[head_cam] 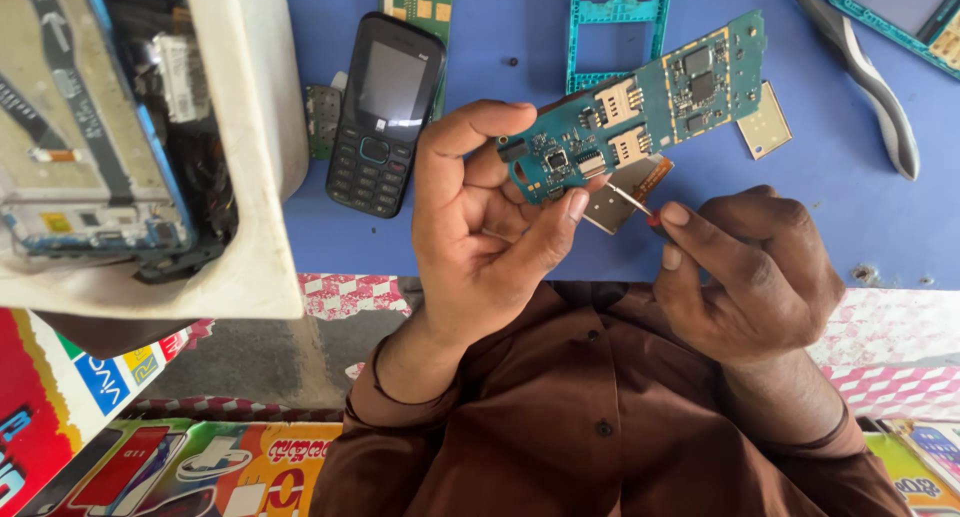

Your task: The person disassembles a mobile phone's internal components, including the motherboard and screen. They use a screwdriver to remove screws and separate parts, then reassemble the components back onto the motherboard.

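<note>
Holding a teal circuit board (640, 102) above the blue surface (500, 247).
My left hand (485, 227) fingers grip its end; card slots and black chips face up. My right hand (745, 272) fingers pinch a thin screwdriver (635, 202) beneath it.

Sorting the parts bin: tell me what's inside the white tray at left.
Inside the white tray lie a stripped phone frame with a ribbon cable and dark loose parts. Whatever sits beneath them is covered.

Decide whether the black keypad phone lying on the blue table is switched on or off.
Cannot tell. The black keypad phone lies face up on the blue table; its screen looks grey, with a bright glare patch.
</note>
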